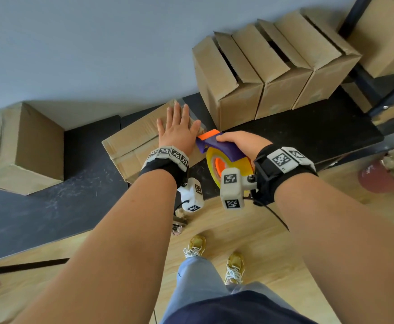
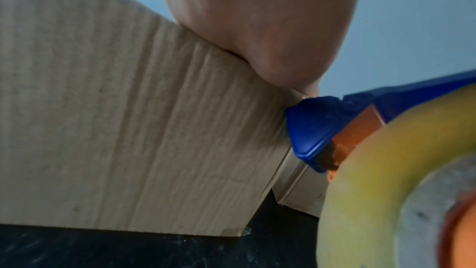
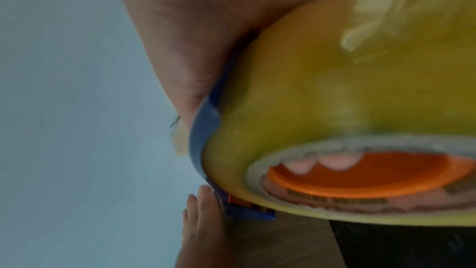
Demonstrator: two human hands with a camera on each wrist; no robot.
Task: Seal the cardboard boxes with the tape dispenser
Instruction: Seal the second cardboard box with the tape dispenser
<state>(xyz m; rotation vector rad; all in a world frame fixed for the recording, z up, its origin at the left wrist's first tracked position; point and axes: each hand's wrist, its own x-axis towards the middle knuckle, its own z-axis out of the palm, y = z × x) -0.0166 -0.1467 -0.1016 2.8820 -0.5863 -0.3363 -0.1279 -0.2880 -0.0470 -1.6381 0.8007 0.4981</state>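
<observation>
A closed cardboard box [image 1: 132, 141] lies on the black table [image 1: 50, 206] right in front of me. My left hand [image 1: 178, 129] presses flat on its top with straight, spread fingers; in the left wrist view the palm [image 2: 257, 17] rests on the box [image 2: 128, 129] top edge. My right hand [image 1: 240, 140] grips the purple and orange tape dispenser [image 1: 219, 146] with its yellow tape roll [image 1: 228, 167]. The dispenser's nose [image 2: 311, 129] touches the box's near right corner, beside my left thumb. In the right wrist view the roll [image 3: 335, 99] fills the frame, with fingertips [image 3: 337, 163] inside its orange core.
Three open-topped cardboard boxes [image 1: 261, 73] stand in a row at the back right of the table. Another box [image 1: 22, 146] sits at the left. A black shelf frame [image 1: 366, 78] with more boxes is at far right. Wooden floor [image 1: 285, 253] and my feet are below.
</observation>
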